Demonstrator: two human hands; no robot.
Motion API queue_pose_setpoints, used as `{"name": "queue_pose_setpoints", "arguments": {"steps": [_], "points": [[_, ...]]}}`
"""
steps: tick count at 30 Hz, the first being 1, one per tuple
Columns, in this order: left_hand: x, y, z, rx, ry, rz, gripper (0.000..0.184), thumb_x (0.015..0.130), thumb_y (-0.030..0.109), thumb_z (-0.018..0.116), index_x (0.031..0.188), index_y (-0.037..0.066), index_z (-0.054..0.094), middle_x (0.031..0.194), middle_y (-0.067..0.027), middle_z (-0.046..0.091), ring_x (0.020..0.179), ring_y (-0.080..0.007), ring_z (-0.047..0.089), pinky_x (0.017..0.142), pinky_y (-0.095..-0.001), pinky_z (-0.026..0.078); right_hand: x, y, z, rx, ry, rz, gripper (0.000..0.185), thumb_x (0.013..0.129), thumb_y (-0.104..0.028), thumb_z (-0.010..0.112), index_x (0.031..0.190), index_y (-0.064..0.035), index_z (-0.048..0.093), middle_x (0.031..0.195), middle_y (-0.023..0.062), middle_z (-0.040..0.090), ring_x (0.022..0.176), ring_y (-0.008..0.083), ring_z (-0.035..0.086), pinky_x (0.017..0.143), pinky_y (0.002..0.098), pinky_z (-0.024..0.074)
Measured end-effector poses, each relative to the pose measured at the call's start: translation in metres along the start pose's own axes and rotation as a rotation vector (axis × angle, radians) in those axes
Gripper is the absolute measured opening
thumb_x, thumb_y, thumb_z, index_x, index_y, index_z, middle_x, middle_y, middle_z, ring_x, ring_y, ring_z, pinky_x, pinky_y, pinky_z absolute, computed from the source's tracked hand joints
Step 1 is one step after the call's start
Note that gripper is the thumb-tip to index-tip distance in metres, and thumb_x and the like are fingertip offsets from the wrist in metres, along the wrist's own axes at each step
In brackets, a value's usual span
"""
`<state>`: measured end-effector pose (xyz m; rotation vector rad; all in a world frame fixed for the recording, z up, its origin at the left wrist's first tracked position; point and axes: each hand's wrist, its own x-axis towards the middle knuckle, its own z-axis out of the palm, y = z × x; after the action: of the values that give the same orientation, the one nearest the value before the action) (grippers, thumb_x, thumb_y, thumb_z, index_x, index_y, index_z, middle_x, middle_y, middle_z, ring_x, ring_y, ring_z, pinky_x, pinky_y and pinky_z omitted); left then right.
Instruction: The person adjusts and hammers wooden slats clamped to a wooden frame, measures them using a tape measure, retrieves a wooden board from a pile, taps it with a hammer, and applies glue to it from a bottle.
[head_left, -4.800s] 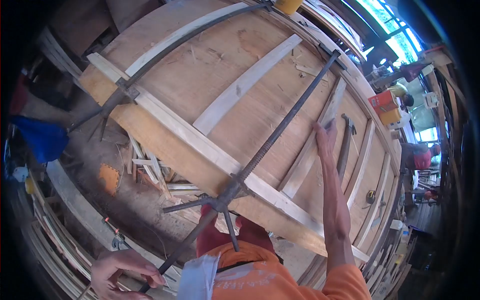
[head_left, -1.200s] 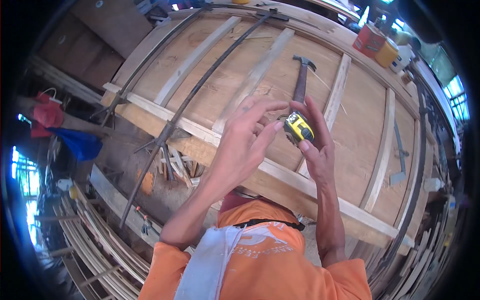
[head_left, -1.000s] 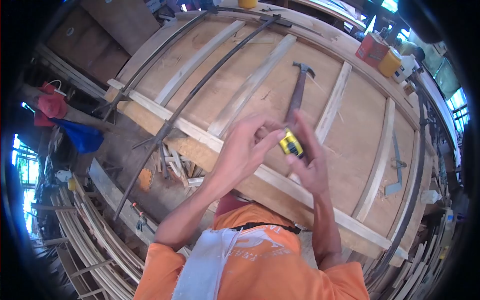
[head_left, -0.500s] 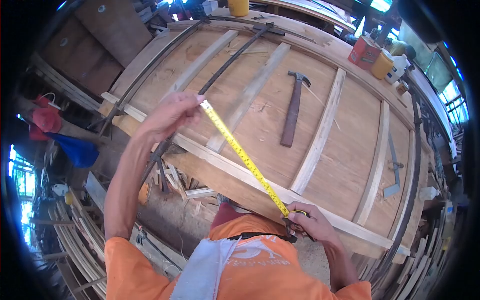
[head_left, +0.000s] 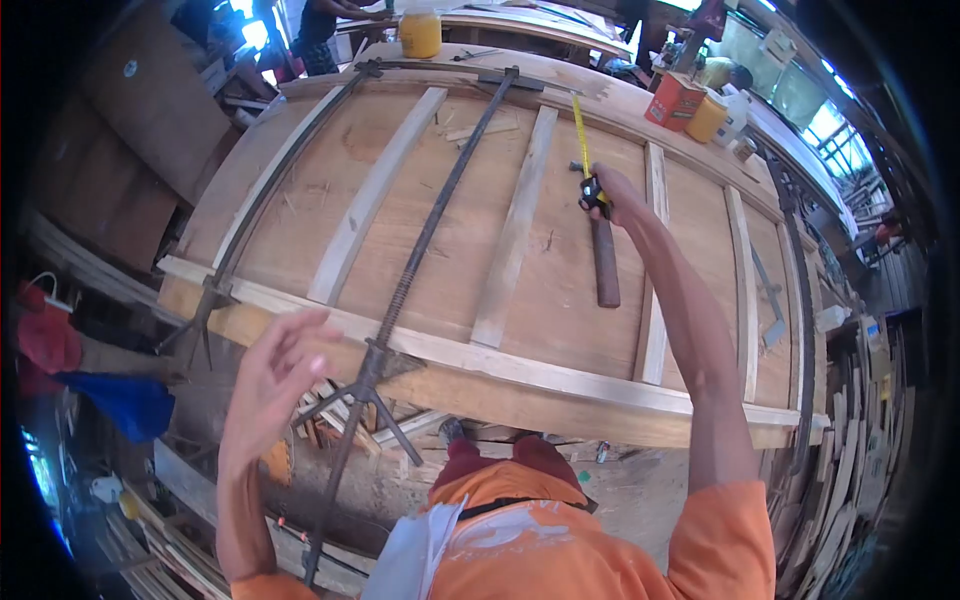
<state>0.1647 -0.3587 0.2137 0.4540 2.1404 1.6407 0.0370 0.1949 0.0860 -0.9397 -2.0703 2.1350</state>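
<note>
My right hand point(head_left: 618, 196) grips a tape measure point(head_left: 591, 196) above the panel. Its yellow blade point(head_left: 581, 135) extends away from me, its tip near the far rail of a wooden frame point(head_left: 450, 350). Below that hand a claw hammer point(head_left: 605, 265) lies on the plywood panel point(head_left: 440, 250), its head partly hidden. My left hand point(head_left: 278, 375) is raised at the near edge, empty, fingers apart and slightly curled. A long bar clamp point(head_left: 428, 230) crosses the frame just right of it, its screw handle point(head_left: 372, 390) jutting from the near side.
More clamps point(head_left: 275, 185) point(head_left: 803, 300) cross the frame's ends. A metal square point(head_left: 770, 300) lies at right. A yellow tub point(head_left: 420, 35), a red box point(head_left: 675, 102) and bottles stand along the far side. Lumber point(head_left: 855, 450) is stacked at right. People are in the background.
My left hand has let go of the tape's end and drawn back toward the near edge. My right hand has carried the tape measure forward over the hammer; less blade now shows.
</note>
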Motion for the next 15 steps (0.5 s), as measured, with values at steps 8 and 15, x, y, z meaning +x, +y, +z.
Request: {"name": "queue_pose_setpoints", "arguments": {"steps": [8, 15], "points": [[-0.077, -0.056, -0.076, -0.051, 0.308, -0.132, 0.053, 0.099, 0.026, 0.073, 0.142, -0.001, 0.057, 0.118, -0.0096, 0.072, 0.09, -0.0124, 0.068, 0.083, -0.0279, 0.054, 0.076, 0.011, 0.032, -0.028, 0.094, 0.092, 0.025, 0.101, -0.03, 0.053, 0.105, -0.0055, 0.054, 0.082, 0.0114, 0.059, 0.063, 0.0248, 0.067, 0.04, 0.0345, 0.0454], [-0.083, -0.057, -0.083, -0.047, 0.345, -0.136, 0.053, 0.099, 0.026, 0.074, 0.141, -0.001, 0.057, 0.117, -0.009, 0.072, 0.089, -0.0118, 0.067, 0.081, -0.0276, 0.054, 0.09, 0.012, 0.037, -0.031, 0.14, 0.105, 0.027, 0.101, -0.031, 0.053, 0.108, -0.0047, 0.053, 0.086, 0.0138, 0.06, 0.063, 0.0267, 0.067, 0.04, 0.0359, 0.0457]]}}
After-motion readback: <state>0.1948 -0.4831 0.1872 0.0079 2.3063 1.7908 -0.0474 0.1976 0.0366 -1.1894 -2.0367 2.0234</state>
